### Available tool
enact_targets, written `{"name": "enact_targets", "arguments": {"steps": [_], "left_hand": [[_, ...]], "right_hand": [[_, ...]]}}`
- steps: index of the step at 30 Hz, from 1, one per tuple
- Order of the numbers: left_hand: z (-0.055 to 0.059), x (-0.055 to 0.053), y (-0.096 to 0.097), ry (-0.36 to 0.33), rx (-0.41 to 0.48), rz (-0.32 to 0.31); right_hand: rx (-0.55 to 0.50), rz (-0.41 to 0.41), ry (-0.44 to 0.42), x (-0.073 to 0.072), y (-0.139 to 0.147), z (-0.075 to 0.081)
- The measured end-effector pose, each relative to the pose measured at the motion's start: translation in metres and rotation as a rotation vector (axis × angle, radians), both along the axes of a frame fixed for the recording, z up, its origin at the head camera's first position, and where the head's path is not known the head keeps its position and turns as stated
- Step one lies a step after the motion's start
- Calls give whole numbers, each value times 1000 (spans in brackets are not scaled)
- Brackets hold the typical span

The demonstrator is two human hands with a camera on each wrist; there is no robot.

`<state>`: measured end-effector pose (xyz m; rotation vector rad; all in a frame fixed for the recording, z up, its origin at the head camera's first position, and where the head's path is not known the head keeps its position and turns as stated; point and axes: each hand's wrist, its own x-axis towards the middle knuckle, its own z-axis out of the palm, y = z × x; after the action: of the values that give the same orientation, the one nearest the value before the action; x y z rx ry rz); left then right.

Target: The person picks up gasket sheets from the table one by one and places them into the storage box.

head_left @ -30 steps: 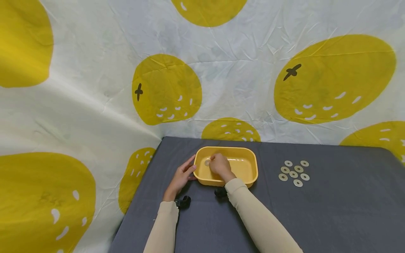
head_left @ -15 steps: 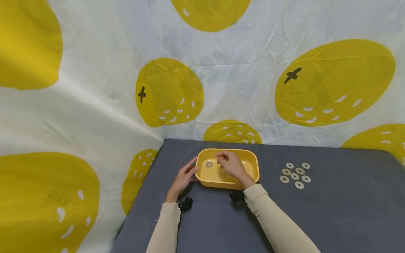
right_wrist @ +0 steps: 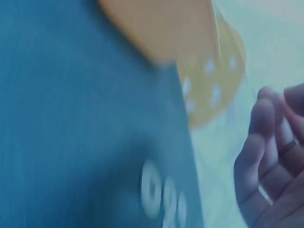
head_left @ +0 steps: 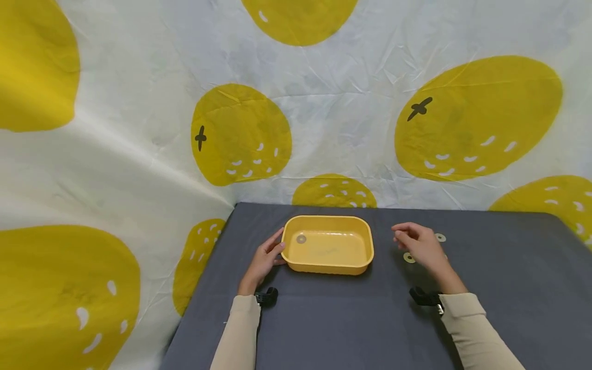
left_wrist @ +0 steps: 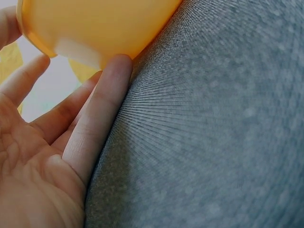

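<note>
Left hand (head_left: 262, 261) splayed, brace your yellow rectangular plastic tub (head_left: 339, 246) — lower your loosely curled right hand (head_left: 423, 250) toward the pale ring-shaped washer (head_left: 406, 258).

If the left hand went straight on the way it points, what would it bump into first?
The tray, at once: the left hand appears to touch its left end. How firmly it touches is hard to tell.
</note>
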<state>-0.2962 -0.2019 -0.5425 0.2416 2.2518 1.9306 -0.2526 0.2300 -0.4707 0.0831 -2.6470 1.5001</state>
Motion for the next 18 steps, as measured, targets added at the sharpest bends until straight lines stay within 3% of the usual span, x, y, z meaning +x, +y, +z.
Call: {"name": "enact_targets", "arguments": {"steps": [5, 10, 13, 18], "left_hand": [[1, 0, 0, -11, 1, 5], [2, 1, 0, 2, -2, 6], [1, 2, 0, 7, -8, 8], [0, 1, 1, 7, -3, 3]], "right_hand": [[107, -144, -45, 18, 54, -15], [239, -279, -148, 28, 88, -33], [266, -291, -207, 30, 97, -40], [322, -259, -219, 26, 101, -40]]}}
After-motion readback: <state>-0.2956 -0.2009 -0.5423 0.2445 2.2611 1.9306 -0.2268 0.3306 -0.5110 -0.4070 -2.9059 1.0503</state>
